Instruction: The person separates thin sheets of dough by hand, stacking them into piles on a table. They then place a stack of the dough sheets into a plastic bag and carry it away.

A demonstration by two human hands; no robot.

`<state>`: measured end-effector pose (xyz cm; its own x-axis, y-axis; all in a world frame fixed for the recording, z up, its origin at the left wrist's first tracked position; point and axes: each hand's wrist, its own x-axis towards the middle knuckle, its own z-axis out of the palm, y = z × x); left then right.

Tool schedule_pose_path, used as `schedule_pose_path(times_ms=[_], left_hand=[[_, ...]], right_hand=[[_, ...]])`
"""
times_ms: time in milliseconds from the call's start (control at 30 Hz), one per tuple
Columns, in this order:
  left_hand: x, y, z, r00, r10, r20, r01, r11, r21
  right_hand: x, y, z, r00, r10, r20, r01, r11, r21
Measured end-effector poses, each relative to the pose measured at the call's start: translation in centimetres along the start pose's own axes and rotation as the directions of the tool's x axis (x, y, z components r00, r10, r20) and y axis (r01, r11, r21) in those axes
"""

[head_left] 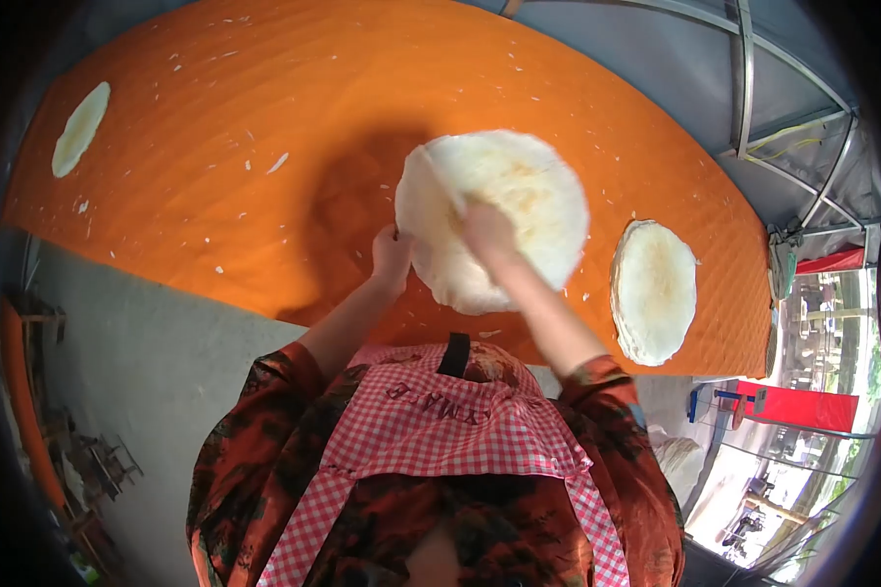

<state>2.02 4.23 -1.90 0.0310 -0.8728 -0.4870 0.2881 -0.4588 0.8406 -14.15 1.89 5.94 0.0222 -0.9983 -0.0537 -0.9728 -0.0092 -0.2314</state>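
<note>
A large round stack of thin flatbreads, pale with light brown patches, lies in front of me on the orange-covered table. My left hand is at the near left edge of the stack, its fingers curled closed on the rim of the flatbread. Over the middle of the stack is my right hand, closed and blurred by motion. From it a narrow, pale, blade-like tool points toward the far left edge. Its exact kind is too smeared to make out.
To the right, near the table's edge, sits a smaller flatbread stack. A single oval flatbread lies at the far left. White scraps are scattered over the cloth. Metal frame bars stand beyond the table at the right.
</note>
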Motion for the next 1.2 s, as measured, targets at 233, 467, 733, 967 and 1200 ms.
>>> schedule_pose_path(times_ms=[233, 467, 733, 967, 1200], left_hand=[[-2.8, 0.3, 0.8, 0.992, 0.108, 0.062, -0.111, 0.993, 0.043], [-2.4, -3.0, 1.2, 0.967, 0.203, 0.155, -0.197, 0.979, -0.054], [-4.5, -0.5, 2.3, 0.989, 0.047, 0.139, -0.026, 0.989, -0.148], [-4.8, 4.3, 13.6, 0.75, -0.144, 0.645, 0.506, 0.753, -0.421], [-8.4, 7.3, 30.8, 0.549, 0.15, 0.822, 0.228, 0.919, -0.32]], right_hand=[[-0.6, -4.1, 1.8, 0.982, -0.127, 0.14, 0.121, 0.991, 0.049], [-1.5, -5.9, -0.6, 0.992, 0.026, 0.127, -0.058, 0.964, 0.261], [4.9, 5.1, -12.8, 0.999, -0.027, -0.045, 0.039, 0.955, 0.295], [-5.8, 18.7, -34.1, 0.92, 0.277, -0.278, 0.105, 0.508, 0.855], [-18.8, 38.9, -32.6, 0.792, 0.548, -0.269, 0.179, 0.213, 0.961]])
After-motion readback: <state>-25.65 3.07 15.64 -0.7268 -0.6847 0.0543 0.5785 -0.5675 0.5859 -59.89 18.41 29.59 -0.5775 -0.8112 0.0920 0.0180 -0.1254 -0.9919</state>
